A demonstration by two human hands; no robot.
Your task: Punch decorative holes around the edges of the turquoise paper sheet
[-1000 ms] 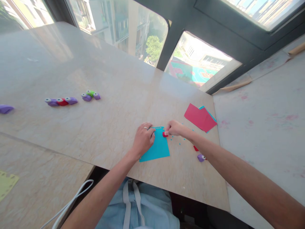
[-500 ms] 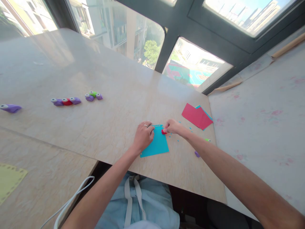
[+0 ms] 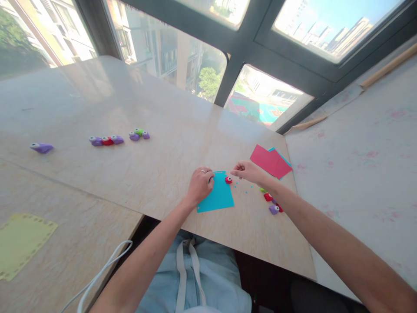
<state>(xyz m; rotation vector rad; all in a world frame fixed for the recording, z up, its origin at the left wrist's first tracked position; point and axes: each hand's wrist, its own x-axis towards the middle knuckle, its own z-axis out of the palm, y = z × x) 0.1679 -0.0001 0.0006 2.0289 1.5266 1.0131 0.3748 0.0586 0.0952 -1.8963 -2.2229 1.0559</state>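
A sheet of blue paper (image 3: 219, 198) lies flat on the table, with small cut-outs along its top edge. My left hand (image 3: 200, 184) rests on the sheet's left side and holds it down, thumb and fingers curled. A small red craft punch (image 3: 228, 180) with a white-and-black top sits at the paper's upper right edge, free of both hands. Just up and right of the punch is my right hand (image 3: 241, 170), its fingers pinched together; whether a tiny piece is between them is hidden. Tiny blue paper bits (image 3: 246, 192) are scattered below it.
Several craft punches (image 3: 274, 209) are grouped partly behind my right forearm. Red sheets (image 3: 270, 161) over blue lie near the wall. More punches (image 3: 107, 141) stand at the left, with a lone purple one (image 3: 41, 148). A yellow punched sheet (image 3: 24, 243) and white cable (image 3: 107, 263) are lower left.
My right hand has let go of the red punch and moved slightly up and right. The punch stays at the paper's edge. My left hand keeps its place on the paper; the camera view has shifted.
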